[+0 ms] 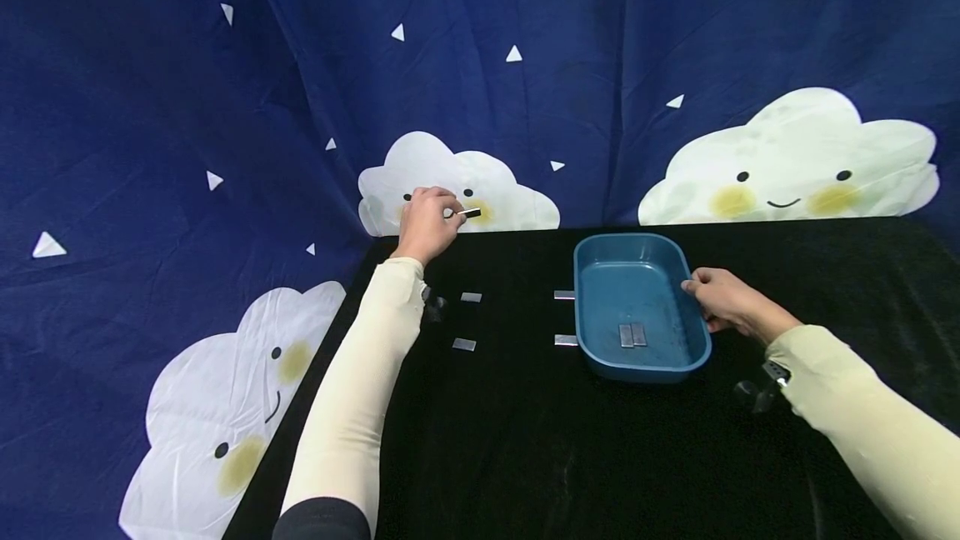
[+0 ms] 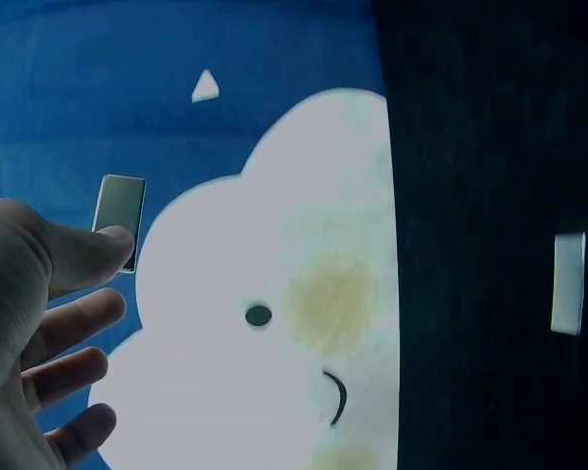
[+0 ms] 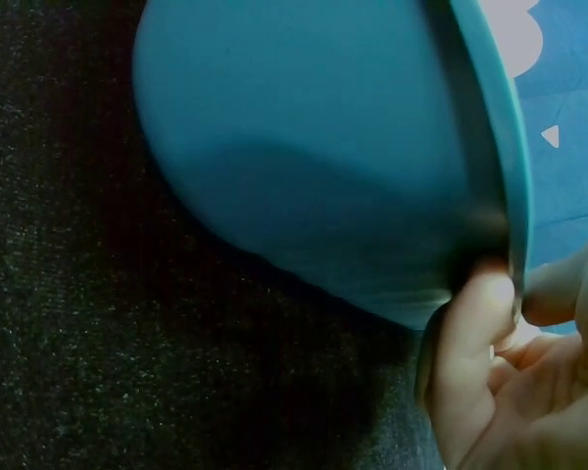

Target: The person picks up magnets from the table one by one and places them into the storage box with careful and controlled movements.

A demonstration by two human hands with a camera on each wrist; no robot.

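My left hand (image 1: 429, 223) is raised above the far left of the table and pinches a small flat metal block (image 2: 119, 217) between thumb and fingertips. In the left wrist view its other fingers are spread apart below. My right hand (image 1: 729, 300) grips the right rim of a blue plastic basin (image 1: 643, 375), thumb on the inner side. Two metal blocks (image 1: 626, 336) lie side by side on the basin floor. Just left of the basin are a far block (image 1: 565, 295) and a near block (image 1: 566, 340), their right ends hidden by it.
Farther left on the black tablecloth (image 1: 487, 440) lie two more metal blocks, one behind (image 1: 471, 297) and one nearer (image 1: 464, 345). A blue curtain (image 1: 465, 90) with white clouds hangs behind the table and along its left side.
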